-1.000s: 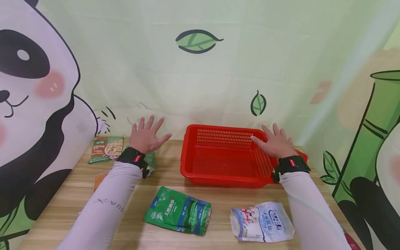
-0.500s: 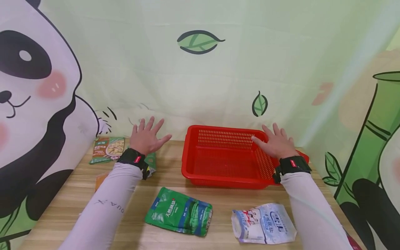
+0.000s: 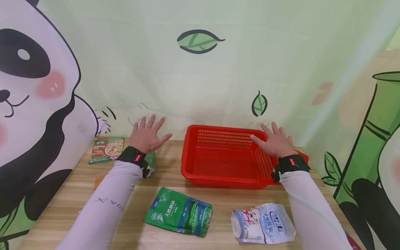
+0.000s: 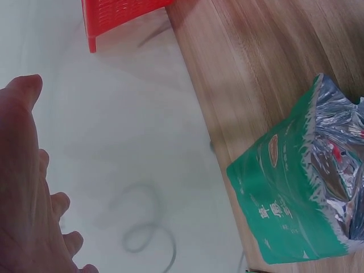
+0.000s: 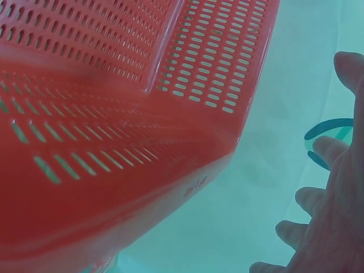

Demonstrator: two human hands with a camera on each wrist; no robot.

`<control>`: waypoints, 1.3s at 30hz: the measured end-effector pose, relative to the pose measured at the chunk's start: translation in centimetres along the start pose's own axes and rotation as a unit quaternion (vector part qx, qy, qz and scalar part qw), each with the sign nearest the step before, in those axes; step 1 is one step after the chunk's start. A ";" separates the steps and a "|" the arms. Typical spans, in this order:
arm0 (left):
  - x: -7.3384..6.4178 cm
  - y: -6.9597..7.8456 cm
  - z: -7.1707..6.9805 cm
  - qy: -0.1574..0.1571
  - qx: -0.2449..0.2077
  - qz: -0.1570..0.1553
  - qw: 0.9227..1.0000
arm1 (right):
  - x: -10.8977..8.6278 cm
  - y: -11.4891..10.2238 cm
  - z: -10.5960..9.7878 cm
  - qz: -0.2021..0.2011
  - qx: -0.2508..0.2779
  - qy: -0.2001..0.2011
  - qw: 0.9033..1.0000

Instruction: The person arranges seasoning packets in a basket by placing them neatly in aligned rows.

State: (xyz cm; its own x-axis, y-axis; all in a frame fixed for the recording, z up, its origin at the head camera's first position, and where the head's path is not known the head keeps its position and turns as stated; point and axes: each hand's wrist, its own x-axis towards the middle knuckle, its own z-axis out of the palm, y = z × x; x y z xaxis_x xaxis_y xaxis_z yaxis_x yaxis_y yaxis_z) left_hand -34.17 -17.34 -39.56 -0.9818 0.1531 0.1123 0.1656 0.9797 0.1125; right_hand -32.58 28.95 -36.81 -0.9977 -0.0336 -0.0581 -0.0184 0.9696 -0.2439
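Note:
My left hand (image 3: pixel 146 138) is held up with its fingers spread, holding nothing. Under its wrist lies a green packet (image 4: pixel 284 187), partly hidden in the head view; the left wrist view shows its silver foil end. My right hand (image 3: pixel 276 141), likewise spread and holding nothing, hovers over the right end of a red plastic basket (image 3: pixel 225 163) with slotted walls. In the right wrist view the basket's wall (image 5: pixel 210 62) fills the left side, apart from the fingers (image 5: pixel 310 200). A green pouch (image 3: pixel 179 211) and a white-and-blue pouch (image 3: pixel 264 223) lie flat at the front.
A food packet (image 3: pixel 107 149) with a bowl picture lies at the back left of the wooden table (image 3: pixel 168 239). An orange item (image 3: pixel 99 180) shows partly behind the left sleeve. A dark red item (image 3: pixel 352 241) peeks out beside the right sleeve. A printed cloth backdrop (image 3: pixel 218 80) rises behind.

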 end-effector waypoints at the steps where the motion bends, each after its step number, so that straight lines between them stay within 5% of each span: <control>1: 0.0 0.0 -0.1 -0.001 0.002 0.000 1.000 | 0.0 0.0 0.0 0.000 0.002 0.000 1.000; 39: 0.3 0.4 -0.3 -0.004 0.008 -0.002 1.000 | -0.4 0.0 -0.6 0.002 0.014 -0.003 1.000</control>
State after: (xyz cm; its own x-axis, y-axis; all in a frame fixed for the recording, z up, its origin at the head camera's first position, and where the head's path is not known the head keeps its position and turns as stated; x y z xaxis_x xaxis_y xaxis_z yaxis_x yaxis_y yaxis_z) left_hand -34.36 -16.94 -39.22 -0.9831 0.1498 0.1048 0.1600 0.9823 0.0969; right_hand -32.26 29.14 -36.18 -0.9974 -0.0304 -0.0654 -0.0116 0.9625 -0.2711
